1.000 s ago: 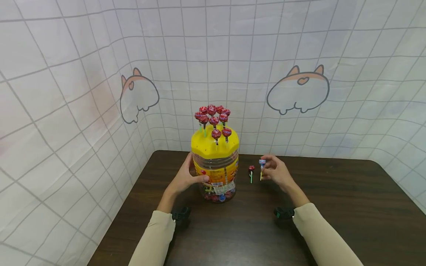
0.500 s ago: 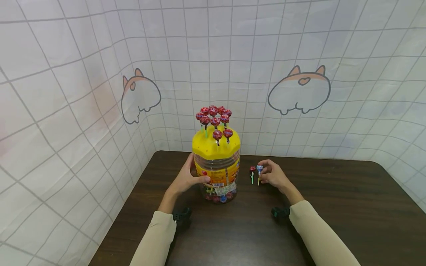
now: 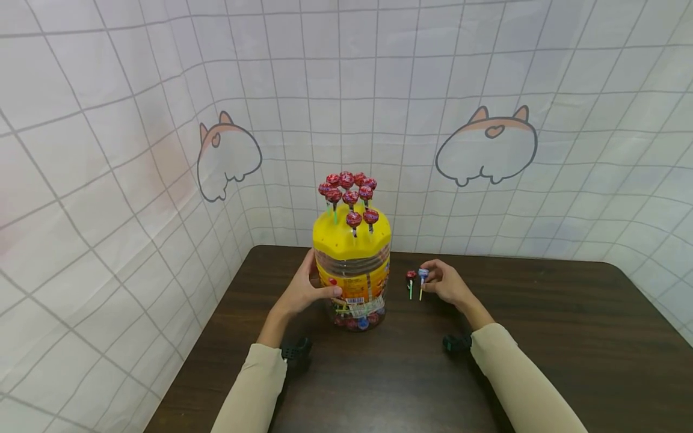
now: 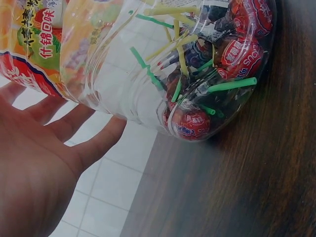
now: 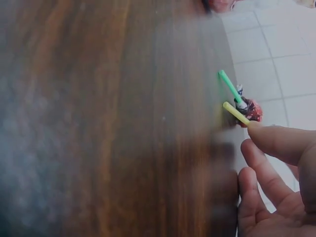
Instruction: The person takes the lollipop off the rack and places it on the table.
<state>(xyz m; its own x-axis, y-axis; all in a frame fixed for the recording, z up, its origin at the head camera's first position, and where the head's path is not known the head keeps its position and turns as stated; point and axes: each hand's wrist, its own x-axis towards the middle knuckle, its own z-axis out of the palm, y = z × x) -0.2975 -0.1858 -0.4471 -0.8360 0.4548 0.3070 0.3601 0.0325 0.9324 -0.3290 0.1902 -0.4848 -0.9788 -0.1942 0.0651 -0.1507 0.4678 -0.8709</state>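
Note:
A large clear plastic candy jar point(image 3: 354, 282) with a yellow lid point(image 3: 352, 234) stands upright on the table. My left hand point(image 3: 300, 285) holds its left side, thumb across the front; the left wrist view shows spread fingers point(image 4: 98, 143) behind it. Red-wrapped lollipops point(image 3: 346, 179) stand stick-down in the lid. Right of the jar, my right hand point(image 3: 446, 284) pinches a blue-wrapped lollipop point(image 3: 423, 273) by its yellow stick, head up. Close beside that, a red lollipop point(image 3: 411, 275) with a green stick point(image 5: 229, 86) is on the table. The right fingertips are partly hidden in the head view.
More wrapped lollipops point(image 4: 239, 57) lie loose in the bottom of the jar. The dark wooden table point(image 3: 541, 325) reaches toward me and to the right. A white grid-patterned cloth point(image 3: 390, 132) hangs behind and at the left.
My right hand has brought the blue lollipop left and slightly down, next to the red one; over the last half second it has barely moved. The left hand and jar stay put.

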